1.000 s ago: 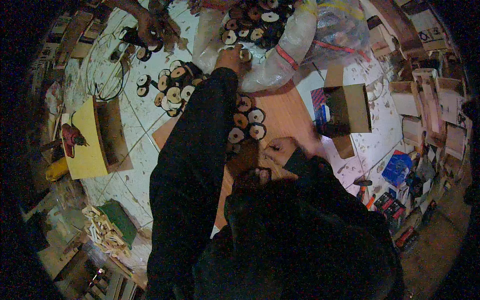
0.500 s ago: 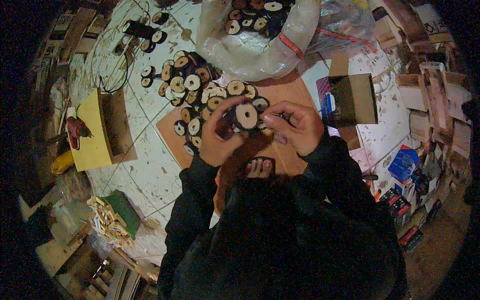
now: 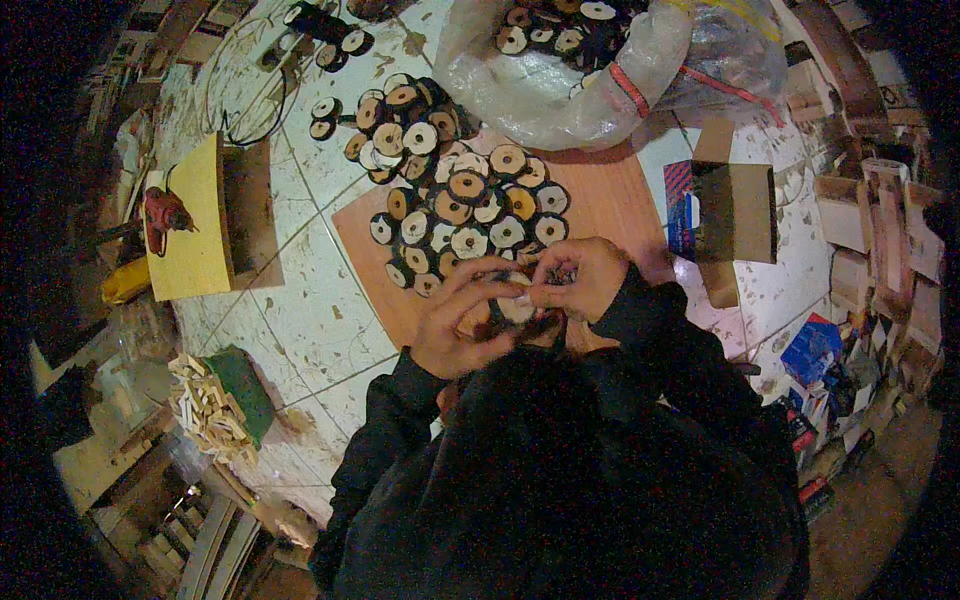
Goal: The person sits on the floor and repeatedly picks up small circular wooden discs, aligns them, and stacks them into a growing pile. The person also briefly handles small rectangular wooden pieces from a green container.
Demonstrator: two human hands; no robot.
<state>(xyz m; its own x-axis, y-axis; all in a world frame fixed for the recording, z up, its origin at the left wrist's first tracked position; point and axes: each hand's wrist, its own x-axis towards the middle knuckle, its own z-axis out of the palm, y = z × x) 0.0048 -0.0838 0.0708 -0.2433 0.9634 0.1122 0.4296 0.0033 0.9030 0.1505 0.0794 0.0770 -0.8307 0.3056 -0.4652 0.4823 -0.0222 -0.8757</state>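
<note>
My left hand [image 3: 462, 318] is closed around the edge of a round wood slice [image 3: 518, 306] with a pale face and dark bark rim. The slice is low in front of my body, partly hidden by the fingers. My right hand [image 3: 585, 282] meets it from the other side, its fingers pinched together at the slice's upper edge. Whatever lies between those fingertips is too small to name. Just beyond both hands, many similar slices with centre holes [image 3: 468, 242] lie close together on a brown wooden board [image 3: 622, 215].
Farther off sits a clear plastic bag [image 3: 490, 95] of more slices. An open cardboard box [image 3: 750, 210] stands right, a blue package [image 3: 810, 350] beyond it. At left are a yellow panel [image 3: 208, 235], a red tool [image 3: 166, 214] and a green container [image 3: 238, 392] with wood sticks.
Both hands have come down closer to my body with the slice, and the right hand has closed in on it. The view has shifted, showing more slices on the board.
</note>
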